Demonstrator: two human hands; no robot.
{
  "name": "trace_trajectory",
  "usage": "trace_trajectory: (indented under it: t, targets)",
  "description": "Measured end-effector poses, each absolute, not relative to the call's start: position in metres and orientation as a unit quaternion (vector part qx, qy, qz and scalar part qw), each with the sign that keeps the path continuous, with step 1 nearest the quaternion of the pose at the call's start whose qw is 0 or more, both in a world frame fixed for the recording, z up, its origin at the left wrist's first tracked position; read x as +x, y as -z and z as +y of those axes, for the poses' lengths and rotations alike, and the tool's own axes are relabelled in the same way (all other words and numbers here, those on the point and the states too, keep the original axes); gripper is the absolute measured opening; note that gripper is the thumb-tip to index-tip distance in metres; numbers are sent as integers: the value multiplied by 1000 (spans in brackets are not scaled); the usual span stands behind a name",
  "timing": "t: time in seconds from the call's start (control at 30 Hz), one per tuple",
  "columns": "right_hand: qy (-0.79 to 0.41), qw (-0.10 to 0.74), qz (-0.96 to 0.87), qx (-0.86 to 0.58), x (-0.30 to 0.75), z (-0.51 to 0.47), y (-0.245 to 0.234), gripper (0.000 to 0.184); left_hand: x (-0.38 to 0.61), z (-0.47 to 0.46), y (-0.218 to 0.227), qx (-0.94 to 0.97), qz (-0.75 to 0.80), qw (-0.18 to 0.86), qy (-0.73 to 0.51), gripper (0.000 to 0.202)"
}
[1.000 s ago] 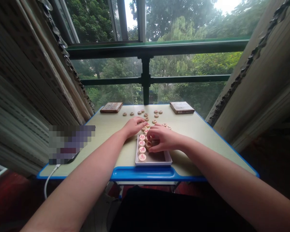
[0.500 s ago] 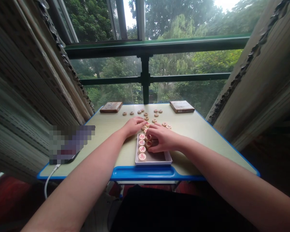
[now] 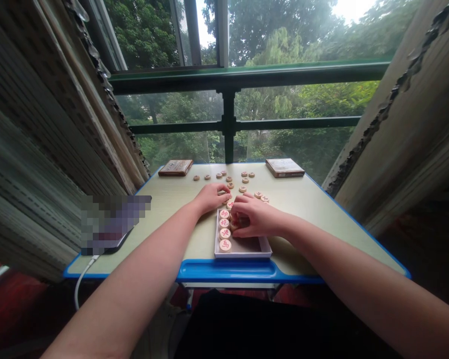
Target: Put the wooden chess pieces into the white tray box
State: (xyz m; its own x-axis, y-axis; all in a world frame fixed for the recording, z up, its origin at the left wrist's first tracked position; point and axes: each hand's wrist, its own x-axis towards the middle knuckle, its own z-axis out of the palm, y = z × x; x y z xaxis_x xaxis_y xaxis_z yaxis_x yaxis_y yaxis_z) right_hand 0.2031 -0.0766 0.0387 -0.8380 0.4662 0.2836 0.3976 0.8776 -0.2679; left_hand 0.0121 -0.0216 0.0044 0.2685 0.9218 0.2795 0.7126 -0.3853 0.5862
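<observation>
A white open box (image 3: 243, 255) stands near the front of the table, with a column of round wooden Chinese chess pieces (image 3: 225, 233) with red characters along its left side. My right hand (image 3: 258, 215) reaches into the box, its thumb and fingers closed round a chess piece that they mostly hide. Just beyond the box, my left hand (image 3: 211, 197) has its fingers bent down onto another chess piece (image 3: 226, 198) on the table. Close by, between the two hands, lies a red-marked piece (image 3: 230, 205).
Several loose pieces (image 3: 243, 189) are scattered over the table's far half. Two flat boxes (image 3: 175, 168) (image 3: 285, 168) lie at the back corners. A blurred-out device (image 3: 114, 224) with a white cable is at the left edge. A blue tray groove (image 3: 228, 269) runs along the front.
The whole view has shifted slightly. My left hand's fingers have come down closer round a piece behind the box. My right hand stays inside the box at the second column.
</observation>
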Motion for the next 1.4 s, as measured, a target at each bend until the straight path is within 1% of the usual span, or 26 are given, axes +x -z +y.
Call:
trace_trajectory:
  t: [0.1, 0.23, 0.3, 0.43, 0.5, 0.6, 0.7, 0.8, 0.9, 1.0, 1.07, 1.13, 1.2, 1.4]
  targets:
    - [-102, 169, -952, -233, 204, -77, -39, 27, 12, -22, -5, 757, 537, 199, -315, 20]
    - [-104, 168, -952, -235, 205, -76, -41, 32, 11, -19, -2, 747, 533, 224, -329, 27]
    - [-108, 175, -951, -230, 206, -76, -43, 33, 12, -18, -1, 757, 540, 191, -313, 31]
    - [-129, 204, -941, -238, 209, -74, -46, 34, 13, -16, -1, 735, 615, 75, -275, 36]
    - [-142, 230, -926, -263, 211, -71, -46, 35, 12, -15, -1, 725, 630, 77, -268, 34]
    - [-149, 278, -898, -308, 211, -64, -40, 32, 11, -14, -1, 720, 616, 137, -290, 29]
    - [-139, 314, -869, -357, 211, -52, -31, 25, 12, -14, -1, 704, 567, 241, -354, 29]
    - [-118, 317, -863, -376, 213, -44, -26, 17, 15, -17, -4, 650, 509, 362, -433, 34]
    - [-88, 319, -880, -340, 214, -45, -27, 14, 19, -24, -12, 596, 463, 441, -486, 39]
    - [-64, 353, -884, -300, 214, -50, -31, 26, 20, -32, -20, 600, 431, 482, -472, 38]
    - [-56, 380, -877, -290, 213, -52, -33, 29, 20, -36, -25, 615, 413, 503, -446, 35]
    - [-54, 387, -875, -286, 212, -53, -33, 23, 21, -38, -27, 622, 403, 520, -425, 33]
    - [-50, 377, -879, -289, 211, -54, -33, 16, 21, -40, -29, 623, 402, 531, -411, 29]
    - [-48, 337, -885, -317, 214, -62, -44, 15, 17, -42, -36, 629, 402, 540, -390, 24]
